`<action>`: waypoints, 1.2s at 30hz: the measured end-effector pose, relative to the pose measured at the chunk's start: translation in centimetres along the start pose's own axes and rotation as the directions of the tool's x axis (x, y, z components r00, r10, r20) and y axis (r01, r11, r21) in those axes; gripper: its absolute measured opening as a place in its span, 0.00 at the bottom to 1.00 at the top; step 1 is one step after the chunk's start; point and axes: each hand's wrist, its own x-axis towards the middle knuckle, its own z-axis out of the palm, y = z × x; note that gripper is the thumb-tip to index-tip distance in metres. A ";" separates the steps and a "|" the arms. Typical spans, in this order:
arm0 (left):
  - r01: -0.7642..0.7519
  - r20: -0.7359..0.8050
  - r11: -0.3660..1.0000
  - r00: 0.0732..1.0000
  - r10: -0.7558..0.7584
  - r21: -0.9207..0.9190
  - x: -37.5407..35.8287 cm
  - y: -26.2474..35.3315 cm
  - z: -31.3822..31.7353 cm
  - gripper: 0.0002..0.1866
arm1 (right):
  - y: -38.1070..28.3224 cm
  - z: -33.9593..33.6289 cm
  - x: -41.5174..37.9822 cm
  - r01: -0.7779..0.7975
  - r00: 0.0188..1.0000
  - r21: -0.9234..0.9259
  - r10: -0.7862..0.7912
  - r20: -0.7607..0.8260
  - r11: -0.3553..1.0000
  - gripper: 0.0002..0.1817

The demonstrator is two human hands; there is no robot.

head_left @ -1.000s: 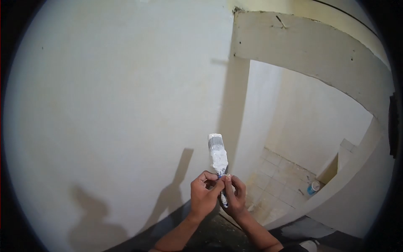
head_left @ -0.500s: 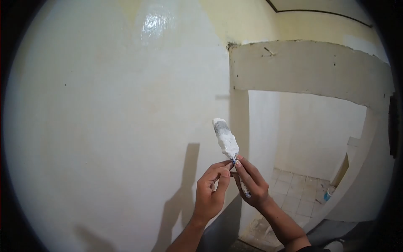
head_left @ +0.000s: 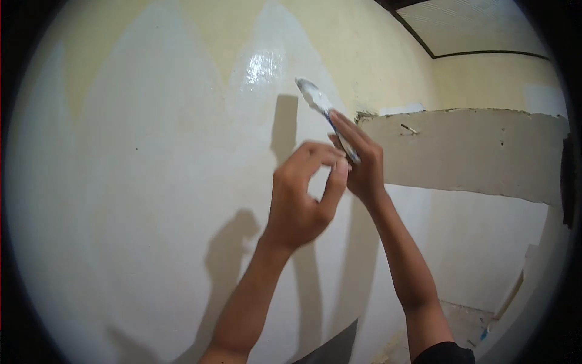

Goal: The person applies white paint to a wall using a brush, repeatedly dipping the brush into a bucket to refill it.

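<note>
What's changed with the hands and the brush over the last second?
Both hands rose from low by the doorway to the upper wall. The right hand still grips the paintbrush, now tilted up-left toward the glossy wet patch. The left hand has slipped off the handle and curls beside it. The brush remains paint-coated.

A: Where is the floor?

B: Only a small patch of pale floor shows, at about five o'clock, through the doorway beyond the wall.

A: Anything lying on it?

B: A small blue object, too tiny to identify.
</note>
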 end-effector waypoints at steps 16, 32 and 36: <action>-0.243 0.248 0.904 0.955 0.160 0.351 6.1 -4.9 -0.2 0.07 | 3.6 -1.4 0.2 -0.022 0.985 0.060 0.011 0.173 0.998 0.23; -0.285 0.172 0.894 0.956 0.238 0.346 12.4 -4.7 0.4 0.09 | 9.8 3.2 11.7 0.104 0.994 0.129 -0.106 0.011 0.986 0.20; -0.347 0.234 0.861 0.933 0.274 0.373 10.5 -5.1 0.8 0.09 | 7.6 -0.6 5.4 0.018 0.990 0.126 -0.035 0.136 0.992 0.19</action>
